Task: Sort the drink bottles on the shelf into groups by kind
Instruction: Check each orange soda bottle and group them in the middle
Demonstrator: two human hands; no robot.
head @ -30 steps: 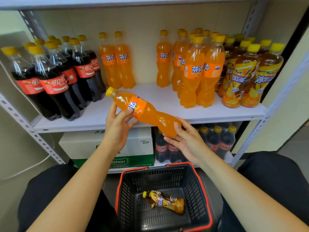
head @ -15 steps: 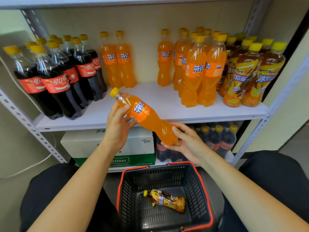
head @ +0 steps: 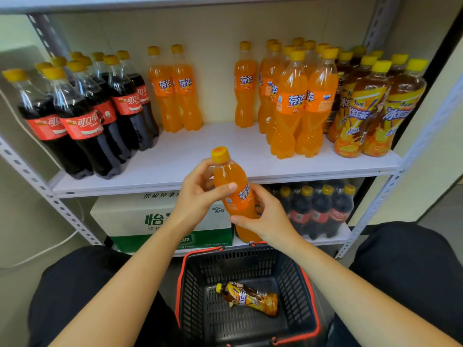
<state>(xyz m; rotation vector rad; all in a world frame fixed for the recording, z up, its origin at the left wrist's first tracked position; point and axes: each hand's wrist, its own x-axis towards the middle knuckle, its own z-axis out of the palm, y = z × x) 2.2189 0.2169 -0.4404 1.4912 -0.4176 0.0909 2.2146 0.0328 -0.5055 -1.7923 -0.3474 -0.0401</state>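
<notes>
While two hands [head: 198, 196] [head: 271, 220] hold one orange bottle [head: 229, 175], basket [head: 194, 284] contains one tea bottle [head: 248, 298]

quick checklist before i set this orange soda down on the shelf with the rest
1. Grip: left hand holds the orange soda bottle near its neck, right hand lower down: ok.
2. Yellow cap on: ok.
3. Landing spot: bare shelf board left of the orange soda group: ok.
4. One group per kind: a pair of orange sodas stands apart, beside the colas: not ok.
5. Basket emptied: an iced tea bottle lies inside: not ok.
</notes>
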